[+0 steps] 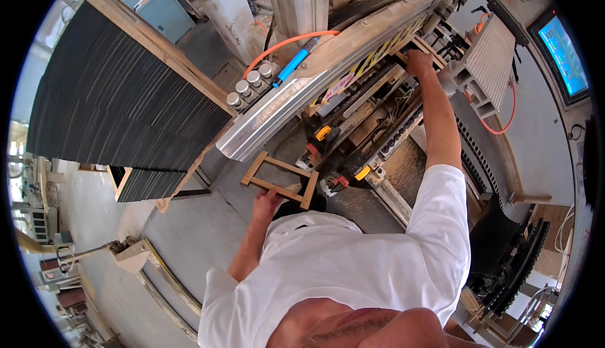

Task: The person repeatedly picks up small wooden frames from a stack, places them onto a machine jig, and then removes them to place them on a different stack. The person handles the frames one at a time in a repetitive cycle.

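Low in front of me, my left hand (268,204) is closed on a small rectangular wooden frame (309,190), gripping it by its near side. The frame is held tilted beside the near end of the machine. My right arm stretches far forward over the machine (372,112). At its far end my right hand (419,63) is closed next to light wooden bars (430,49). Whatever its fingers hold is hidden by the hand. Yellow knobs (323,133) and red parts sit at the machine's near end.
A tall stack of dark panels (120,83) stands at the left. Across the machine runs a metal beam (265,121) bearing a blue marker (295,63) and round metal caps (254,78). A lit screen (561,55) and a ribbed metal block (491,58) are at the right.
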The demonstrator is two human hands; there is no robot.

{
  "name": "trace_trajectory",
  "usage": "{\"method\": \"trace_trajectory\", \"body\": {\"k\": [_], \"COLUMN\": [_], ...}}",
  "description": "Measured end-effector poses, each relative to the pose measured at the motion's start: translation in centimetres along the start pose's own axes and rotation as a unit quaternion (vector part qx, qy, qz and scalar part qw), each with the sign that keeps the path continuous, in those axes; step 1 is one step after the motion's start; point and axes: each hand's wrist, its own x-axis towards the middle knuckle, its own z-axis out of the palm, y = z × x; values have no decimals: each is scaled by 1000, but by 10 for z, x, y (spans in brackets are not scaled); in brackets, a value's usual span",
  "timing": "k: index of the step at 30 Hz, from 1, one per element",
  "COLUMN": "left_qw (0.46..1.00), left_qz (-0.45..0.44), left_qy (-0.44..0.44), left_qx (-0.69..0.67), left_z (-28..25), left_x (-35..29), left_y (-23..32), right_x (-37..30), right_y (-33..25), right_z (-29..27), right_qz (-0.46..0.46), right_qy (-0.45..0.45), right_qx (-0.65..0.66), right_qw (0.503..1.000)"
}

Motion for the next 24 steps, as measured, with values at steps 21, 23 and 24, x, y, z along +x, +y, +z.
{"method": "trace_trajectory", "body": {"k": [21, 23, 24], "left_qw": [861, 825, 816], "left_qz": [444, 469, 467], "left_qy": [245, 316, 341], "left_qx": [36, 13, 9], "left_z": [-135, -176, -199], "left_x": [-150, -191, -210], "left_y": [155, 187, 205], "right_x": [-22, -48, -57], "right_y": [10, -25, -38], "right_z": [18, -9, -26], "right_qz": [30, 37, 38], "right_qy": [143, 189, 229], "right_qx": [-10, 109, 153], "right_qw": [989, 975, 961]}}
